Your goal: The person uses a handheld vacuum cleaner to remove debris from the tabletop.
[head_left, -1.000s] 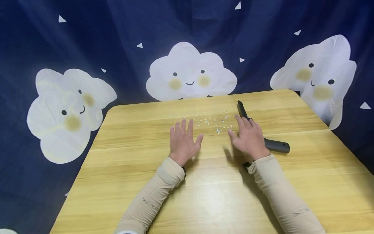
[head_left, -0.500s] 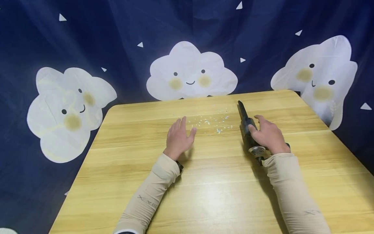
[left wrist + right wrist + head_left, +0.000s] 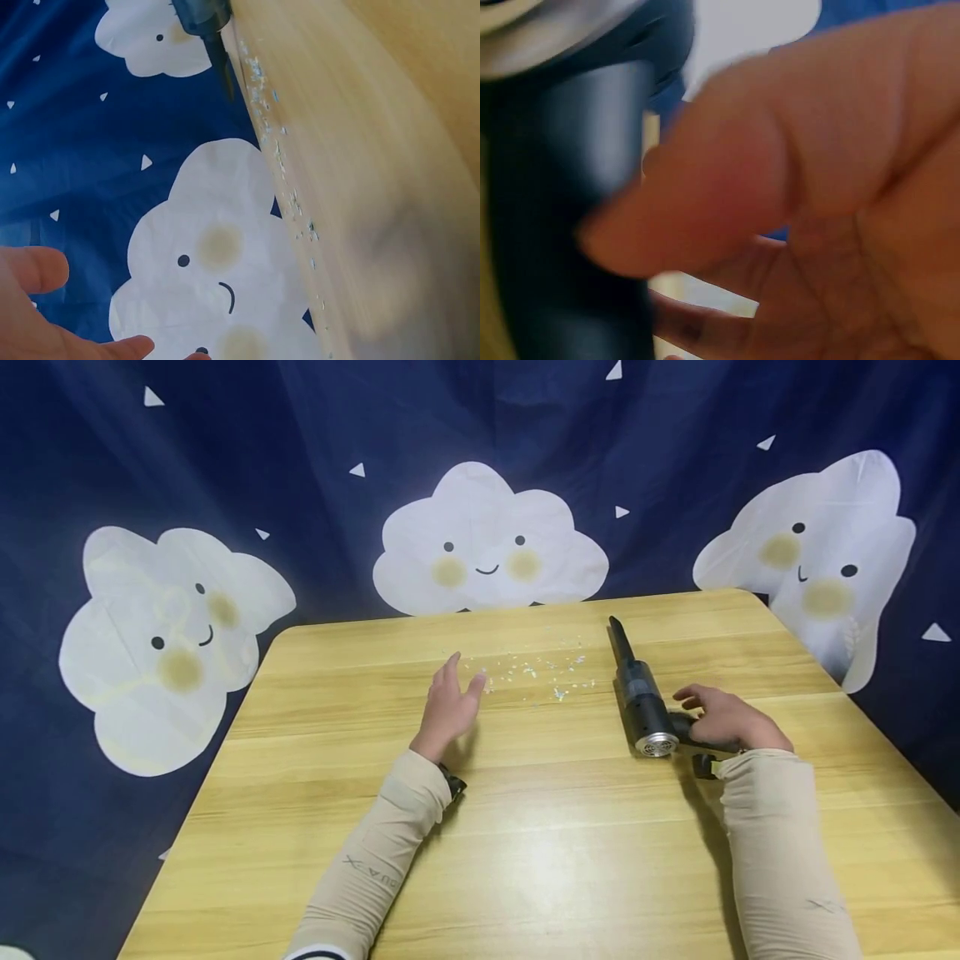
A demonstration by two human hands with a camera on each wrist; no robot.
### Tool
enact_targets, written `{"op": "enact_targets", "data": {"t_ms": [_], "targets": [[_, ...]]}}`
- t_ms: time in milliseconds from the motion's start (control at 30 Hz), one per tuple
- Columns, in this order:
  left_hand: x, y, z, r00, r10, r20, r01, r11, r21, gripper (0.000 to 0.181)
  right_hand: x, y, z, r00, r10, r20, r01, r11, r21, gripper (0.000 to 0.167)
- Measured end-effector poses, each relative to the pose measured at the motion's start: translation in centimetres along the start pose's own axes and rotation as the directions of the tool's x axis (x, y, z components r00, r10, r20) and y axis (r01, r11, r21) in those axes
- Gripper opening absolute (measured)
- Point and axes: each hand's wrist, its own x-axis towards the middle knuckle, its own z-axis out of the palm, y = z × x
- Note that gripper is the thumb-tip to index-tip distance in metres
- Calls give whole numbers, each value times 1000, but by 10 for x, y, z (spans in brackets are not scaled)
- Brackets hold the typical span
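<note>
A black handheld vacuum cleaner (image 3: 642,706) lies on the wooden table, its narrow nozzle pointing to the far edge and its handle to the right. My right hand (image 3: 729,720) is at that handle, fingers loosely bent over the far side and thumb at the near side. Close up in the right wrist view, the thumb (image 3: 697,187) overlaps the dark handle (image 3: 562,225); fingertip contact is partly hidden. My left hand (image 3: 448,706) hovers over the table with relaxed fingers, holding nothing. Small pale paper-like scraps (image 3: 534,673) lie scattered between the hands.
The wooden table (image 3: 525,843) has rounded far corners. Behind it hangs a dark blue curtain (image 3: 322,427) printed with white clouds and small triangles.
My right hand has moved right, from over the vacuum cleaner's body to its handle. The left hand has drifted slightly left and turned. The vacuum cleaner has stayed in place.
</note>
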Motion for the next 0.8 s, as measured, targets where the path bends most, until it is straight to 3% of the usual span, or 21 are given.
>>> {"op": "enact_targets", "data": {"t_ms": [133,300,433,567,633,700,800], "targets": [[2,-1,-4,1000,-16,-14,14,994,-105,70,6,9,5,998,-3,56,-1,997,72,79],[5,-3,-7,999,-47,6,47,990,-134,70,12,11,8,998,5,57,-9,997,77,71],[11,-2,-9,1000,-5,-11,3,988,-154,70,17,10,3,999,-37,-26,35,999,-41,60],[13,0,-10,999,7,-38,-13,988,-153,69,22,5,0,986,-89,-144,72,990,-120,52],[12,-2,-10,999,-6,-33,1,989,-146,69,24,3,5,974,-103,-202,84,991,-103,48],[9,-4,-10,999,-14,-30,9,988,-155,68,24,0,12,950,-116,-289,96,992,-83,45],[4,-9,-9,999,-32,-25,25,973,-231,67,23,-4,25,884,-101,-456,95,995,-35,45]]}}
